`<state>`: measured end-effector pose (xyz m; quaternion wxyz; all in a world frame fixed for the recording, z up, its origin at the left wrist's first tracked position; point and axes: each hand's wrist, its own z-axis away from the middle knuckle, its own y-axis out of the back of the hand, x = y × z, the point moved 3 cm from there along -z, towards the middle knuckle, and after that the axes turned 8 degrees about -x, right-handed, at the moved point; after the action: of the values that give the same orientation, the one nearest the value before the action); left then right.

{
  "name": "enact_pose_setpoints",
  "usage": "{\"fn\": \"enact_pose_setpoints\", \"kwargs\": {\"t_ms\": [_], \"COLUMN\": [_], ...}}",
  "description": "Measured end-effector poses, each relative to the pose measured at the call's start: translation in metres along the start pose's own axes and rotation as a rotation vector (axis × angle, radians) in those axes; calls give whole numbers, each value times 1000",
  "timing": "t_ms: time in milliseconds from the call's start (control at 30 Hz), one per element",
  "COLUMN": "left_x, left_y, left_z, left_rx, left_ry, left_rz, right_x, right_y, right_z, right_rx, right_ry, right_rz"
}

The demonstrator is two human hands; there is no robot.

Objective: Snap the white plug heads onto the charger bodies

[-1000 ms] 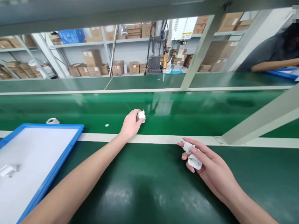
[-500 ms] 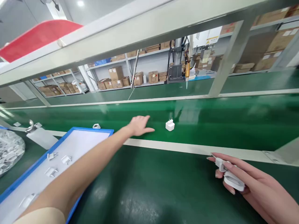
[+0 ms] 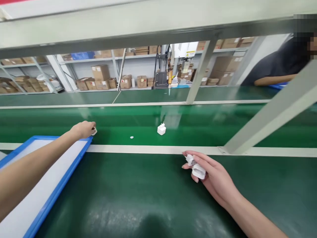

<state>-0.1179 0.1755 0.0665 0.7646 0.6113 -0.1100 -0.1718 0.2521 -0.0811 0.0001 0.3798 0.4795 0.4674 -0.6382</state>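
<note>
My left hand (image 3: 83, 129) reaches over the green belt beside the tray's far corner, its fingers closed around a small white charger housing (image 3: 94, 131), mostly covered by the fingers. My right hand (image 3: 206, 170), above the dark green table, grips two white pieces: a small plug piece (image 3: 190, 159) pinched at the fingertips, with a white charger housing (image 3: 198, 172) below it. A white plug charger (image 3: 161, 129) rests on the belt between the hands, prongs pointing up. A small flat white disc (image 3: 131, 137) lies left of it.
A blue-rimmed white tray (image 3: 59, 178) sits under my left forearm. A pale metal post (image 3: 269, 112) slants up at the right, joining an overhead beam (image 3: 138, 26). Across the belt stands a dispensing machine (image 3: 162, 71). Another person (image 3: 272, 66) is at the far right.
My left hand has moved left along the belt, from open near the plug charger to closed on the white housing. My right hand keeps its pieces. The view has turned right.
</note>
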Motion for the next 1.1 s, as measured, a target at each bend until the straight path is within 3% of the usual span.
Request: {"fn": "enact_pose_setpoints", "kwargs": {"t_ms": [133,267,333,400,600,733,933,1100], "left_x": [97,211,248,270,290,294,290,291], "left_y": [1,-11,-20,-31,-70,-84,-86,-86], "left_z": [7,56,74,78,52,47,45,45], "left_rx": [-23,-99,-135,-155,-123,-22,-53,-77], "left_ry": [-311,-805,-921,-944,-864,-916,-925,-944], "left_rz": [-6,-6,38,176,705,743,806,785], "right_x": [5,9,10,8,-11,-16,-9,-13], "right_y": [2,2,3,7,25,29,23,22], "right_z": [2,1,0,-1,1,4,7,9], "right_rx": [-68,-119,-129,-118,-35,24,14,4], "right_ry": [16,-4,-21,-12,62,77,-26,48], "right_rz": [-73,-174,-218,-224,-55,87,230,270]}}
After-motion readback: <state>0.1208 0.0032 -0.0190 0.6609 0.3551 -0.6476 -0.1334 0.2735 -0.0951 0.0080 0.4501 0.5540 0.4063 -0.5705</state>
